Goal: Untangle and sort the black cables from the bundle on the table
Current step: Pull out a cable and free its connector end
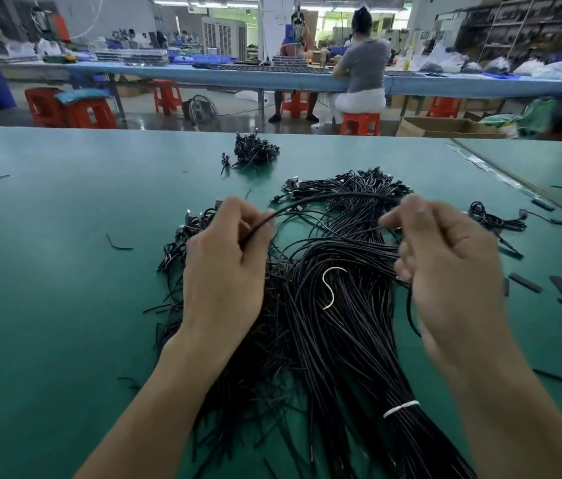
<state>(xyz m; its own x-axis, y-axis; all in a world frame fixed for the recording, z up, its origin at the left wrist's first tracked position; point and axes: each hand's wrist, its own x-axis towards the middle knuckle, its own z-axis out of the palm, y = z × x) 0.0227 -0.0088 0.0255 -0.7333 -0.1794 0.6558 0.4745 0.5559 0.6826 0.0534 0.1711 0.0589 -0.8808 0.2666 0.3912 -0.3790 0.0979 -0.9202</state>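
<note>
A big bundle of black cables (334,323) lies on the green table (65,288), fanned out toward me, with connector ends at the far side. A white tie (401,408) binds part of it near the front; a loose white wire tie (330,286) lies on top. One black cable (334,197) arches above the bundle between my hands. My left hand (227,267) pinches its left end. My right hand (445,264) pinches its right end, and its lower fingers curl round several strands from the bundle.
A small pile of black cables (253,152) sits farther back. Another small coil (495,221) lies to the right, with black offcuts (528,282) scattered near the table's right side. A short stray piece (119,244) lies left. Beyond the table, a person sits at a long bench.
</note>
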